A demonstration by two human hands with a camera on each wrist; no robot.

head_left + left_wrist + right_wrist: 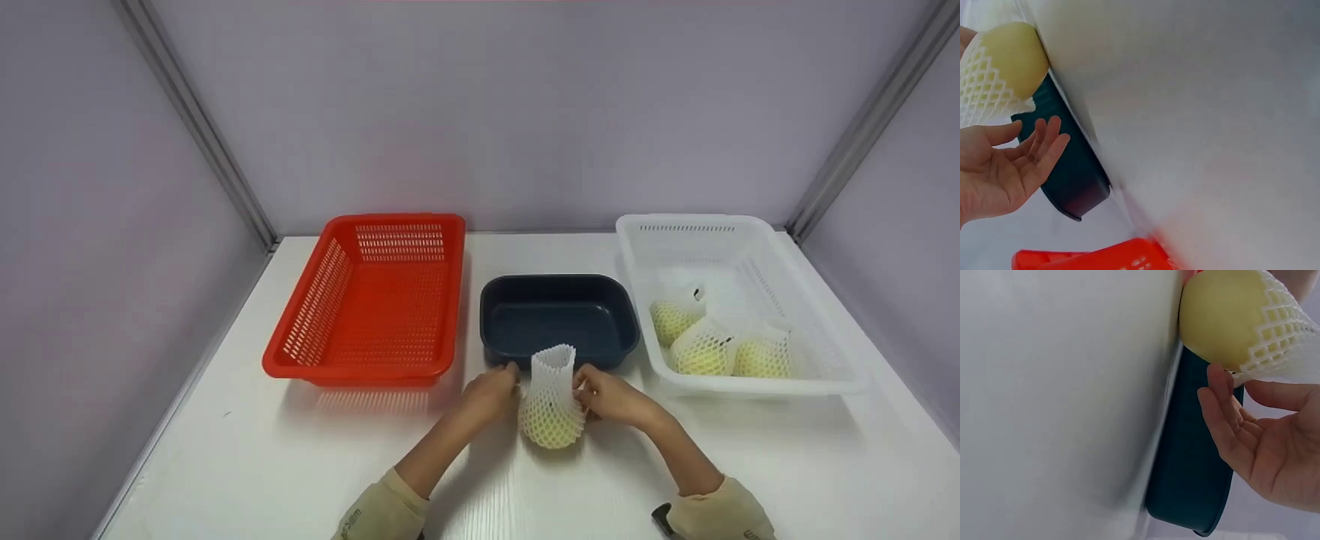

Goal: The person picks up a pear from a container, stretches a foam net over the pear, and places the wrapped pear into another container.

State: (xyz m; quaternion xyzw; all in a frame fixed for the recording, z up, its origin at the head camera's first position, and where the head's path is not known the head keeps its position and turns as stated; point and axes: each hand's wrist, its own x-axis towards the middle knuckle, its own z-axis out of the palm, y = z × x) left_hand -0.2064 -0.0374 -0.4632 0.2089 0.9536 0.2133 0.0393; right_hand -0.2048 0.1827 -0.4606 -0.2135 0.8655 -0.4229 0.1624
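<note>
A round, pale yellow fruit (553,431) stands on the table in a white foam fruit net (553,379), whose loose top rises above it. In both wrist views the fruit's lower part is bare below the net's edge. My right hand (1278,439) pinches that edge between thumb and fingers on the right side. On the other side, my left hand (1008,166) has loosely bent, spread fingers close to the net's edge, with a gap showing between thumb and fingers. A dark blue basin (559,289) stands just behind the fruit.
A red plastic basket (390,300) stands at the left, with nothing visible inside. At the right, a white basket (750,385) holds several netted yellow fruits (763,358). Grey-white partition walls (525,112) enclose the white table (262,465) at the back and sides.
</note>
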